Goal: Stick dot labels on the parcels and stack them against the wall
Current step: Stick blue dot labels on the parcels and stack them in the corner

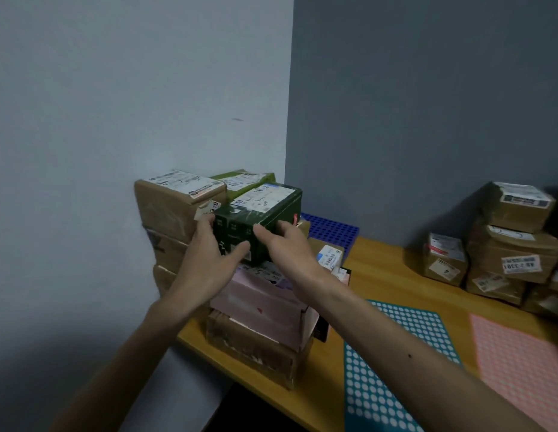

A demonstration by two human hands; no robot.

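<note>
1. Left hand (209,251) first: it grips the left end of the dark green box (265,210), with my thumb lying across the front face and my fingers curled round the left side.
2. My right hand (283,244) holds the box's near right corner, thumb on the front face and fingers bent over the right side.
3. The box sits level at the centre of the frame, with a white shipping label (262,198) on its top.
4. Beneath it is a pink parcel (262,304), and under that a brown taped parcel (252,347). My hands hide the lower edge, so I cannot say whether the box is resting on the pink one or is just above it.
5. Just to the left, a brown stack (168,207) stands against the pale wall (115,104), and an olive parcel (240,179) lies behind the green box.
6. All of this stands on a wooden table (380,285), in the corner where the two walls meet.
7. At lower right lie a teal dot sheet (380,385) and a pink dot sheet (520,363), flat and side by side.
8. A blue grid tray (330,229) shows behind the stack.
9. More brown parcels (514,244) are piled at the right edge, well apart from my hands.
</note>
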